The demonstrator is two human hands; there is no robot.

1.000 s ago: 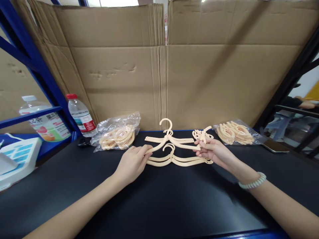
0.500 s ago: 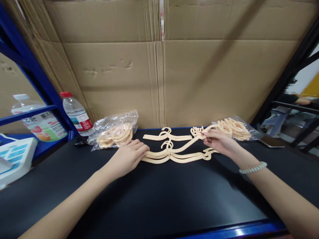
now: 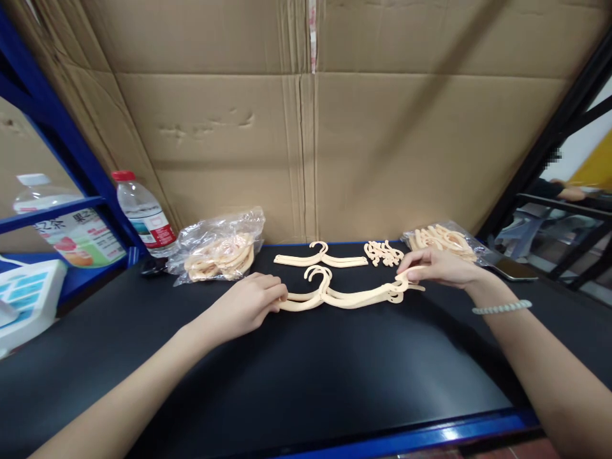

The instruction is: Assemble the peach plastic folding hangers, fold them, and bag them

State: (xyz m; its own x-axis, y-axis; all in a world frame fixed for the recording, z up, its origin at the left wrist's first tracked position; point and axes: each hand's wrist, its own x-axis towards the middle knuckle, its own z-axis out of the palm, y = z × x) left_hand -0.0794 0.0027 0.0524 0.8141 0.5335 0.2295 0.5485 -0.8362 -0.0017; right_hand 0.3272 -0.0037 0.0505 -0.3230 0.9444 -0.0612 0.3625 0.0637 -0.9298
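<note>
Cream plastic clothes hangers [image 3: 354,299], at least two lying together with their hooks up, rest on the black tabletop before me. My left hand [image 3: 255,303] is closed around their left end, which its fingers cover. At the other end my right hand [image 3: 430,268] pinches the tip of a hanger arm, where small hooked pieces [image 3: 396,290] stick out. Behind these lies another cream hanger [image 3: 320,258], apart from both hands. A pile of small cream hook parts [image 3: 382,252] sits just behind and left of my right hand.
Clear plastic bags of cream parts lie at back left [image 3: 217,252] and back right [image 3: 444,239]. A red-capped bottle [image 3: 146,217], a power strip [image 3: 29,299] and a phone [image 3: 509,268] are around. Cardboard [image 3: 215,140] walls the back; a person's arm [image 3: 568,192] shows far right.
My right hand has moved right and down, bringing the raised hanger arm down over the other one. The hooks now lie closer together. My left hand stays at the left end.
</note>
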